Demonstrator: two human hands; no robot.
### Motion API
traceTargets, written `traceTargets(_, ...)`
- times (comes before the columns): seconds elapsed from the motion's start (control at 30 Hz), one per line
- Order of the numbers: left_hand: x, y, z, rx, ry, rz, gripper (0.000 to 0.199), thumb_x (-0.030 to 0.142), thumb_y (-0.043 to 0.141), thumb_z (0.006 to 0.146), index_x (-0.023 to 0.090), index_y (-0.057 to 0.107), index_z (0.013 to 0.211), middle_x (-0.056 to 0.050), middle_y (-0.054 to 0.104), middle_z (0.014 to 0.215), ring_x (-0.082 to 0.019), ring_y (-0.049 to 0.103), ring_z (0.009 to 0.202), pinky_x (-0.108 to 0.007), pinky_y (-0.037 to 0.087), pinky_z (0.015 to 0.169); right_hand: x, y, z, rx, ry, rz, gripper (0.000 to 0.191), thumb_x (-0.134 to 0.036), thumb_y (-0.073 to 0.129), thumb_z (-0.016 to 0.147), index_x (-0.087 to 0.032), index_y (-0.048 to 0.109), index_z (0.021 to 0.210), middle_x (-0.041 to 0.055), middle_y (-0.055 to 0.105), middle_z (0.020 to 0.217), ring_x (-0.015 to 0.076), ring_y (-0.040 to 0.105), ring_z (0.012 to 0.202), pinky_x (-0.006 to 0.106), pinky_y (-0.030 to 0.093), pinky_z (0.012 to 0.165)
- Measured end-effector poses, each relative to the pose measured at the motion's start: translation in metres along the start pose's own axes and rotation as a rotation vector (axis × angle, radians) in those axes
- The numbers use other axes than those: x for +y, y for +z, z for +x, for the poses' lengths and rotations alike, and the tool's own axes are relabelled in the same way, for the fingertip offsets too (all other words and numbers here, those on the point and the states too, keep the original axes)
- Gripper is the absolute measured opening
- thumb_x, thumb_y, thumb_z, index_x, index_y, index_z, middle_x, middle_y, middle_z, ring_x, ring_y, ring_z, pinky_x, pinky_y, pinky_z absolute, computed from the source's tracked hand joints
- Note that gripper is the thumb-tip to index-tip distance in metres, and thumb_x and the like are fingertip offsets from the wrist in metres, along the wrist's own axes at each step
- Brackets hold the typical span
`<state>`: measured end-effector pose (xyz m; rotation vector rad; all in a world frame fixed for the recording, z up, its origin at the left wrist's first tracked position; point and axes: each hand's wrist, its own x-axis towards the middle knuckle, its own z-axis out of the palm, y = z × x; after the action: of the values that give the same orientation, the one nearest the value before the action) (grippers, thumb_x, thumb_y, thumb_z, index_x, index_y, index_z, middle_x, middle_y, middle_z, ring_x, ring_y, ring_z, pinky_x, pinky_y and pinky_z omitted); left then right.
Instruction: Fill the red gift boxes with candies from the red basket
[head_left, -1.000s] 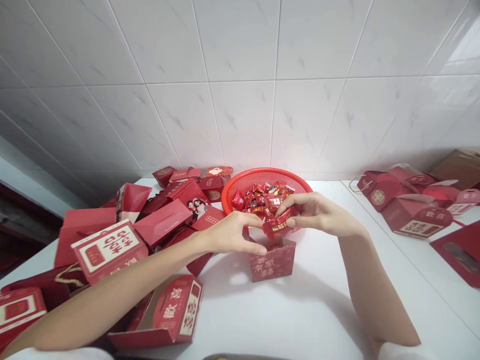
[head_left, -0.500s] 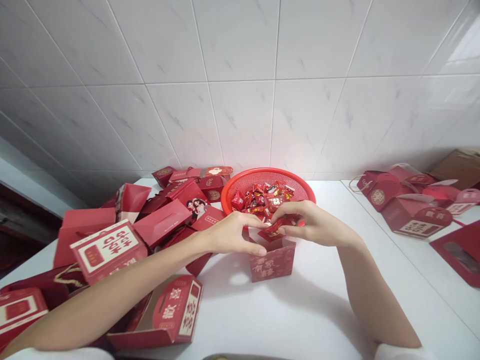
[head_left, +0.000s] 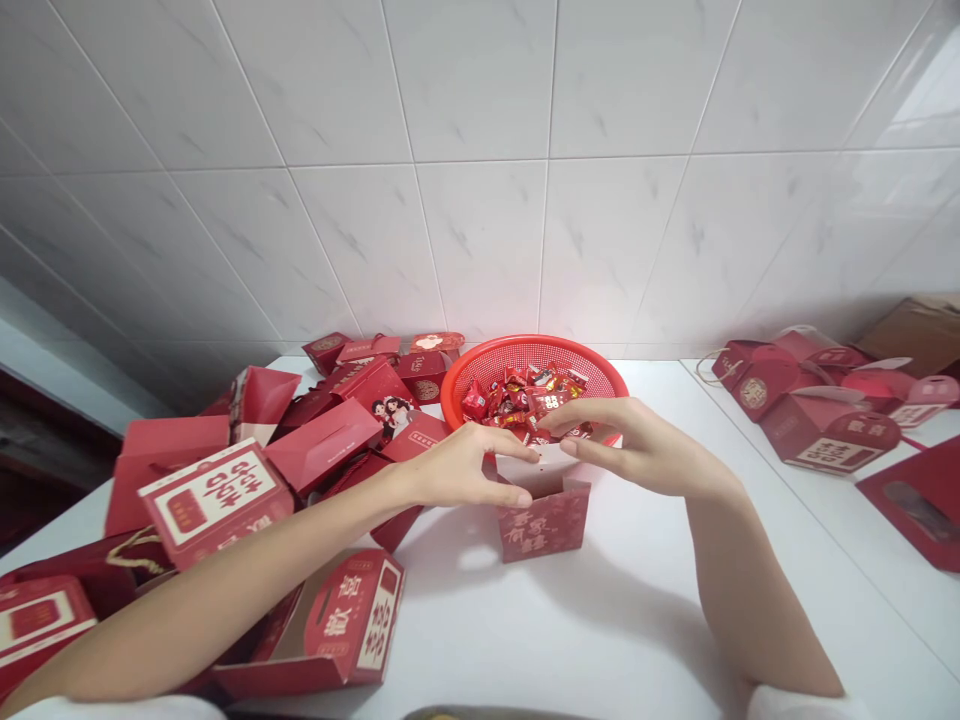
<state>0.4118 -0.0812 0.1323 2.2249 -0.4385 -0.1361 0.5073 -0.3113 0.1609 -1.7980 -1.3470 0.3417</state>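
Note:
A small red candy box [head_left: 544,522] with pale printed characters stands upright on the white table, its top uncovered. My left hand [head_left: 466,470] grips the box's left side, with the thumb at the front rim and the fingers behind. Above the box's right rear edge is my right hand [head_left: 630,445], thumb and fingers apart with nothing visible between them. Just behind, a red plastic basket [head_left: 534,350] holds several red-wrapped candies [head_left: 517,395]. The inside of the box is mostly in shadow.
A heap of red gift boxes [head_left: 322,445] covers the left of the table, with an opened box [head_left: 330,630] at its front. More red boxes [head_left: 832,430] and a brown carton [head_left: 919,340] are at the right. A tiled wall [head_left: 480,240] rises behind.
The red-wrapped candy in my right hand has left the fingers, over the box's opening. My right hand has spread slightly; my left hand stays on the box.

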Motion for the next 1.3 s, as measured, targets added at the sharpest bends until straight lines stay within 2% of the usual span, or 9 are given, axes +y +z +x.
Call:
traceTargets(0.2, -0.001, 0.003, -0.001, 0.044, 0.169, 0.224, 0.038, 0.022, 0.067, 0.082, 0.02, 0.071, 0.12, -0.008, 0.075, 0.114, -0.021, 0.069, 0.098, -0.032, 0.054, 0.088, 0.007, -0.013, -0.005, 0.081, 0.064, -0.156, 0.029, -0.04, 0.06, 0.093, -0.025, 0.07, 0.116, 0.0071, 0.073, 0.115, 0.0246, 0.068, 0.1, 0.037, 0.055, 0.084)
traceTargets(0.33, -0.011, 0.007, -0.003, 0.134, 0.22, 0.321, 0.052, 0.013, 0.054, 0.085, 0.023, 0.057, 0.136, -0.008, 0.069, 0.126, -0.019, 0.067, 0.101, -0.033, 0.053, 0.092, 0.012, -0.016, -0.002, -0.076, 0.054, -0.206, 0.028, -0.039, 0.057, 0.095, -0.024, 0.069, 0.115, 0.0063, 0.074, 0.105, 0.0222, 0.068, 0.089, 0.034, 0.053, 0.075)
traceTargets(0.5, -0.019, 0.009, -0.004, 0.131, 0.332, 0.415, 0.024, 0.011, 0.05, 0.09, 0.018, 0.071, 0.099, -0.009, 0.071, 0.102, -0.019, 0.065, 0.095, -0.031, 0.052, 0.088, 0.018, -0.009, 0.005, -0.291, 0.098, -0.269, 0.026, -0.037, 0.051, 0.098, -0.019, 0.071, 0.095, 0.0035, 0.07, 0.079, 0.0156, 0.058, 0.065, 0.027, 0.041, 0.057)
traceTargets(0.57, -0.02, 0.009, -0.005, 0.108, 0.358, 0.44, 0.021, 0.014, 0.052, 0.09, 0.018, 0.072, 0.096, -0.009, 0.07, 0.103, -0.019, 0.065, 0.094, -0.03, 0.052, 0.086, 0.019, -0.005, 0.007, -0.36, 0.122, -0.293, 0.025, -0.03, 0.052, 0.097, -0.018, 0.069, 0.082, 0.0026, 0.067, 0.074, 0.0137, 0.054, 0.06, 0.026, 0.037, 0.054)
traceTargets(0.7, -0.019, 0.009, -0.005, 0.052, 0.373, 0.468, 0.016, 0.023, 0.059, 0.091, 0.018, 0.074, 0.095, -0.009, 0.07, 0.099, -0.019, 0.063, 0.087, -0.031, 0.051, 0.085, 0.019, 0.0, 0.01, -0.361, 0.145, -0.356, 0.016, -0.02, 0.059, 0.091, -0.018, 0.066, 0.077, 0.0018, 0.065, 0.073, 0.0128, 0.051, 0.06, 0.025, 0.035, 0.054)
traceTargets(0.83, -0.02, 0.007, -0.003, 0.015, 0.371, 0.454, 0.023, 0.019, 0.051, 0.096, 0.016, 0.074, 0.1, -0.01, 0.072, 0.093, -0.019, 0.061, 0.084, -0.032, 0.049, 0.081, 0.02, 0.007, 0.012, -0.389, 0.144, -0.418, 0.018, -0.006, 0.056, 0.086, -0.017, 0.064, 0.074, -0.0006, 0.061, 0.067, 0.0108, 0.046, 0.057, 0.024, 0.031, 0.053)
traceTargets(1.07, -0.016, -0.002, -0.006, -0.037, 0.296, 0.385, 0.026, 0.023, 0.051, 0.098, 0.021, 0.074, 0.11, -0.009, 0.071, 0.112, -0.02, 0.066, 0.098, -0.032, 0.052, 0.09, 0.033, 0.004, -0.007, -0.225, 0.089, -0.317, 0.018, -0.01, 0.054, 0.089, -0.017, 0.066, 0.078, 0.0013, 0.064, 0.073, 0.0109, 0.052, 0.06, 0.024, 0.039, 0.055)
traceTargets(1.17, -0.012, -0.009, -0.011, -0.035, 0.258, 0.385, 0.028, 0.027, 0.053, 0.097, 0.025, 0.073, 0.117, -0.009, 0.066, 0.125, -0.021, 0.064, 0.11, -0.032, 0.051, 0.097, 0.039, -0.019, -0.037, -0.065, 0.187, -0.149, 0.02, -0.027, 0.05, 0.095, -0.018, 0.068, 0.09, 0.0045, 0.069, 0.082, 0.0127, 0.061, 0.061, 0.025, 0.048, 0.056)
traceTargets(1.3, -0.003, -0.02, -0.018, -0.082, 0.234, 0.433, 0.028, 0.024, 0.05, 0.098, 0.024, 0.073, 0.115, -0.007, 0.067, 0.121, -0.018, 0.067, 0.104, -0.027, 0.052, 0.091, 0.045, -0.063, -0.094, 0.264, 0.392, -0.161, 0.036, -0.053, 0.06, 0.088, -0.019, 0.068, 0.087, 0.0053, 0.069, 0.073, 0.0174, 0.065, 0.06, 0.029, 0.054, 0.058)
